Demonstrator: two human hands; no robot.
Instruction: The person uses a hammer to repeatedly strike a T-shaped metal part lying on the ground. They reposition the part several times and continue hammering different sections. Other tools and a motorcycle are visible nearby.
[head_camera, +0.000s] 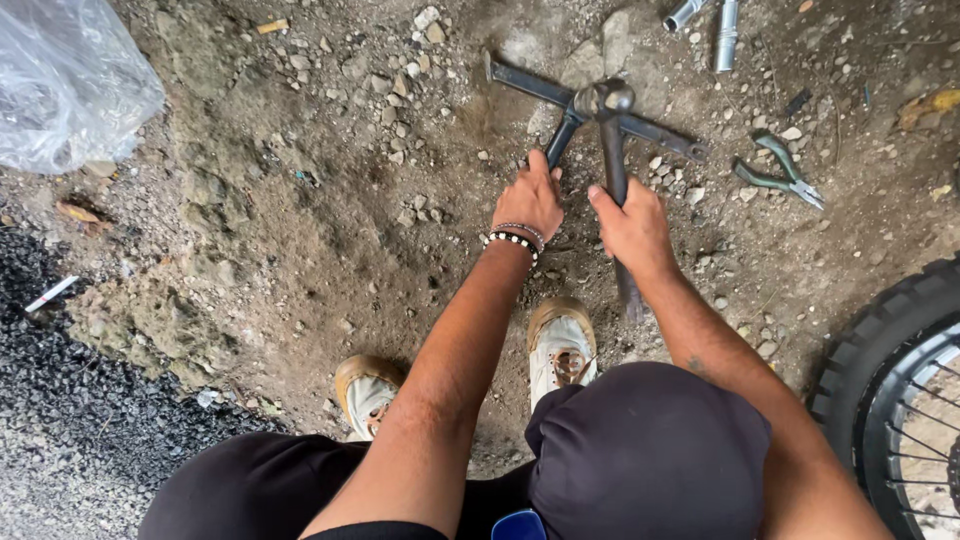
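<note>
Where the frame begins at far left, a crumpled clear plastic bag (65, 75) lies on the stony dirt ground (300, 220), with dark gravel (60, 400) below it. Two dusty pale shoes (370, 395) stand on the dirt near the middle. Above them the left hand (530, 195), with beaded bracelets (515, 238) at the wrist, is closed round one lower arm of a dark metal cross wrench (600, 105) that lies on the ground. Just beside it, the right hand (632, 225) is clamped on the wrench's other lower arm; the two hands are near each other but apart. Farther right, green-handled pliers (780, 172) lie on the ground, two silver sockets (710, 25) rest at the top edge, and a knobby spoked wheel (890, 370) fills the lower right corner.
</note>
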